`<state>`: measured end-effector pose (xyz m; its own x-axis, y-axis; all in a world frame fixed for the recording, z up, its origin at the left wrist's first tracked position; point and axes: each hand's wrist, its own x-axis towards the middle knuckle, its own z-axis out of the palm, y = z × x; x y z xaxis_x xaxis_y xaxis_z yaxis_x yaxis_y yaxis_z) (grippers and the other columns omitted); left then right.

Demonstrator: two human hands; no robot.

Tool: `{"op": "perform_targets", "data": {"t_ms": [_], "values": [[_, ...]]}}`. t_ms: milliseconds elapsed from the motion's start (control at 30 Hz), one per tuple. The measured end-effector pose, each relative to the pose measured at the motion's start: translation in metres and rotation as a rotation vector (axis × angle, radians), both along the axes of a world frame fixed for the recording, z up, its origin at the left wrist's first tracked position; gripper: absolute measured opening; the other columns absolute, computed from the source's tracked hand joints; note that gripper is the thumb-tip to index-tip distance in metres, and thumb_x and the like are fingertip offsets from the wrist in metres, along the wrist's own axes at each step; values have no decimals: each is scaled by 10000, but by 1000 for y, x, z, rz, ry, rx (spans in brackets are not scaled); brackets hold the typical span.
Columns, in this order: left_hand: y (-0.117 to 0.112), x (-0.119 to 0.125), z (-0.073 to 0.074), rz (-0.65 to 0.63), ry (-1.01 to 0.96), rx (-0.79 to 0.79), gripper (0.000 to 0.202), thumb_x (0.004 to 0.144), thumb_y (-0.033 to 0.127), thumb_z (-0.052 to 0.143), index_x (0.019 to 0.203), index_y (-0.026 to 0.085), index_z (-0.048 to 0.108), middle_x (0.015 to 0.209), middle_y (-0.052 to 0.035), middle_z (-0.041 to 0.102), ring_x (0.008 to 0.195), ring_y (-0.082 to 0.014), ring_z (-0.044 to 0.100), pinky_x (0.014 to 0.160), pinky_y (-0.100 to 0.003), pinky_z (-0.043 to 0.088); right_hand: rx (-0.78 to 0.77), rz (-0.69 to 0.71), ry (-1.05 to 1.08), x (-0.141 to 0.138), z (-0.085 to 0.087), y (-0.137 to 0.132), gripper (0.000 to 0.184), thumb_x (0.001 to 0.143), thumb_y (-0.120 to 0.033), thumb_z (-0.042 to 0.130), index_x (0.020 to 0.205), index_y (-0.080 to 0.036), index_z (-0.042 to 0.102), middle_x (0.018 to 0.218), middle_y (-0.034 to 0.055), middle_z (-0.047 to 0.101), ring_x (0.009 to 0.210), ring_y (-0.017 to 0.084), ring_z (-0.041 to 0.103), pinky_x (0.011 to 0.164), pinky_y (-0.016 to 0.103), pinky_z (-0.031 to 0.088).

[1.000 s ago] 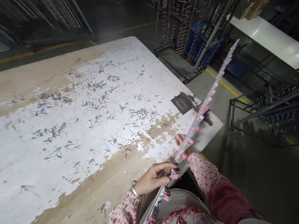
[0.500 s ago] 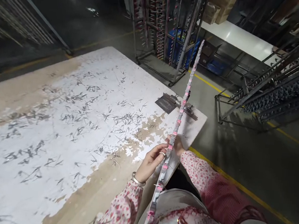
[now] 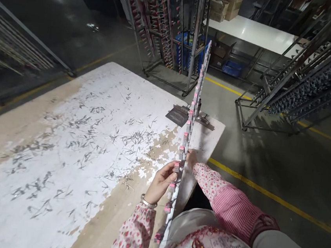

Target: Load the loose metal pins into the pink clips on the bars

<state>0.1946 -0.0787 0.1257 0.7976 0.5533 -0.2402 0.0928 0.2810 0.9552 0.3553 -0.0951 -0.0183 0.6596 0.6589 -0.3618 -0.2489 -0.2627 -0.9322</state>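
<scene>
Long clip strip [image 3: 190,115], studded with pink-capped clips, now stands nearly edge-on to the head camera; a second ago it leaned off to the right with its flat face showing, and half a second ago it was already swinging in. Its far tip has come round to point at the racks ahead, while the near end runs down to the person's lap. Left hand [image 3: 163,180], bangle [image 3: 148,203] at the wrist, has its fingers [image 3: 172,167] closed on the strip's left side at one of the pink clips. Right hand [image 3: 193,157] sits against the strip's far side, just beyond the left; its fingers are mostly hidden, so cannot tell whether they are clenched. Judgement: the strip is being rolled between the hands, so handling is mid-way and nothing has been set down. The strip hangs over the near right corner of the bench [image 3: 64,129], apart from its top. The bench is white-painted board worn to bare wood in patches, littered with small grey wire bits [image 3: 140,137]; a flat metal fixture [image 3: 179,115] is mounted at the far corner. Room: dim workshop, grey floor with a yellow line [image 3: 264,193], an upright rack [image 3: 161,25] hung with pink-tipped pieces, blue crates [image 3: 185,49] behind it, a white table [image 3: 252,32], cardboard boxes [image 3: 222,5], slanted racks [image 3: 312,76] to the right, and a bundle of rods [image 3: 10,52] to the left
</scene>
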Motion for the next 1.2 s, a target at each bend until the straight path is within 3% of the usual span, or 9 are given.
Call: {"op": "perform_targets", "data": {"t_ms": [167,300,467,567,733,1033,1200], "values": [[10,1,-1,-71,31,98,475,795,498,646,1140,171,638,1201,-119,628,1085,-264,574,944,-360,421,-5,-183,139,30,29,-22,380,842,-470,582,649,-160,478,507,-52,509,384,50,409,361,178,291],[15,5,-2,-201,42,258,446,842,494,587,1149,176,648,1196,-125,640,1071,-268,586,916,-344,428,111,-241,136,52,86,-51,351,750,-482,642,684,-186,465,556,-35,570,418,59,454,398,181,337],[8,13,4,-204,40,468,431,879,492,531,1104,156,680,1032,-106,695,895,-233,628,838,-313,443,323,46,-159,38,173,-75,236,806,-392,637,739,-180,556,566,-24,624,416,77,517,445,200,413],[3,14,5,-172,67,518,440,887,481,524,1136,148,672,934,-88,701,804,-210,621,774,-293,448,314,198,-508,24,205,-80,177,844,-328,615,741,-188,582,521,-34,611,450,96,566,516,217,461],[2,12,-1,-108,71,586,434,874,478,550,1126,151,683,786,-56,673,692,-178,577,696,-270,436,308,291,-900,15,218,-78,147,869,-274,591,739,-207,589,539,-32,623,494,102,585,562,219,461],[2,14,-2,-88,32,613,447,866,494,554,1117,148,687,695,-31,615,634,-160,532,652,-256,415,310,397,-1133,15,213,-73,137,898,-259,565,774,-210,598,652,-3,670,553,108,593,598,224,453],[2,13,-1,-106,16,585,443,863,496,559,1076,132,697,630,-4,529,617,-146,478,646,-253,400,301,485,-1167,10,222,-74,160,914,-247,536,771,-210,598,668,6,662,606,120,608,632,236,448]]}}
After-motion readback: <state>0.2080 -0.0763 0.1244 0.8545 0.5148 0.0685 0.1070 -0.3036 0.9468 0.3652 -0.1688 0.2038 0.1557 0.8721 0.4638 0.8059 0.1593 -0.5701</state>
